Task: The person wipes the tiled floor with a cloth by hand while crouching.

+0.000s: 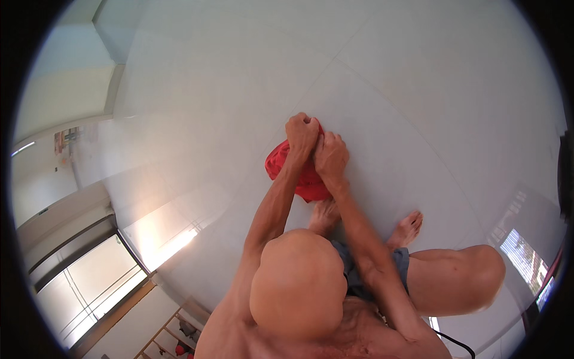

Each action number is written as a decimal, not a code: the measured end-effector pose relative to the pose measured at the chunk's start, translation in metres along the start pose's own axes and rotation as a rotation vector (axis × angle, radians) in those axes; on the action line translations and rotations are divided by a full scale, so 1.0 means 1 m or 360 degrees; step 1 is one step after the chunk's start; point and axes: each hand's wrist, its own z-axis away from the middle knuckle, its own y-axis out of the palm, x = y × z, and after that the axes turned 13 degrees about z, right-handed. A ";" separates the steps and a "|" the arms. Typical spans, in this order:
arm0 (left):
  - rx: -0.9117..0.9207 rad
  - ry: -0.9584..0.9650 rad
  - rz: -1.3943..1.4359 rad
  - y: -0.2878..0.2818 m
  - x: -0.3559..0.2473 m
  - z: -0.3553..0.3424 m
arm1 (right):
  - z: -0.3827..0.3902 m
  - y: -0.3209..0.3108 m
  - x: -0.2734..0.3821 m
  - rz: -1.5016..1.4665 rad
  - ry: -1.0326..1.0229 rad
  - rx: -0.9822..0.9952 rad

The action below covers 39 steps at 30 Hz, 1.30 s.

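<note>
A bunched, soft red cloth (311,184) is in front of me, low over the pale floor, hanging in folds below and to the left of my hands. My left hand (302,133) is closed at its upper end, fingers curled in. Close beside it on the right, my right hand (331,157) is also closed, gripping the cloth's upper right edge. Between the two hands a narrow strip of red shows. The fingertips are mostly hidden, and the cloth's exact kind cannot be made out.
Smooth pale floor (239,66) with thin seams surrounds my bare feet (408,227). My bent knee (478,278) stands out at the right. A bright window (89,287) and a wooden rack (161,338) are at lower left. A black cable (457,341) curves at lower right.
</note>
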 end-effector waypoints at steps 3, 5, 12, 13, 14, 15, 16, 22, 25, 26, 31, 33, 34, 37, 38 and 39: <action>0.0010 -0.0059 0.0064 -0.002 0.009 0.002 | -0.009 0.003 -0.005 0.0004 -0.0003 0.0037; 0.0121 -0.0022 -0.0077 -0.008 0.035 0.025 | -0.004 0.012 -0.015 -0.0019 -0.0027 0.0257; -0.0314 0.0010 -0.0158 -0.026 0.065 0.063 | -0.018 0.007 -0.028 0.0202 -0.0074 0.0178; -0.0402 0.0086 -0.0150 -0.026 0.066 0.063 | -0.029 0.002 -0.024 0.0279 -0.0173 0.0156; -0.0486 0.0174 -0.0130 -0.023 0.066 0.062 | -0.041 -0.001 -0.025 0.0364 -0.0269 0.0118; -0.0502 0.0190 -0.0062 -0.017 0.063 0.065 | -0.050 -0.001 -0.027 0.0392 -0.0297 0.0131; -0.0526 0.0167 -0.0043 -0.015 0.065 0.067 | -0.058 0.002 -0.027 0.0479 -0.0347 0.0147; -0.0547 0.0153 0.0125 -0.009 0.070 0.074 | -0.068 0.010 -0.034 0.0540 -0.0829 0.0148; -0.0556 0.0144 0.0167 -0.008 0.067 0.076 | -0.082 -0.002 -0.032 0.0536 -0.0692 0.0212; -0.0528 0.0146 0.0156 -0.008 0.066 0.075 | -0.084 -0.006 -0.031 0.0532 -0.0606 0.0246; -0.0508 0.0119 0.0237 -0.008 0.059 0.076 | -0.091 -0.006 -0.039 0.0544 -0.0850 0.0303; -0.0498 0.0201 0.0192 -0.007 0.059 0.075 | -0.093 -0.007 -0.039 0.0517 -0.0706 0.0333; -0.0500 0.0196 0.0195 -0.008 0.059 0.075 | -0.087 -0.006 -0.039 0.0498 -0.0897 0.0295; -0.0512 0.0192 0.0205 -0.008 0.058 0.076 | -0.094 -0.008 -0.039 0.0511 -0.0904 0.0299; -0.0499 0.0202 0.0191 -0.008 0.058 0.076 | -0.098 -0.010 -0.039 0.0544 -0.0721 0.0338; -0.0487 0.0213 0.0176 -0.008 0.058 0.076 | -0.097 -0.010 -0.039 0.0544 -0.0725 0.0343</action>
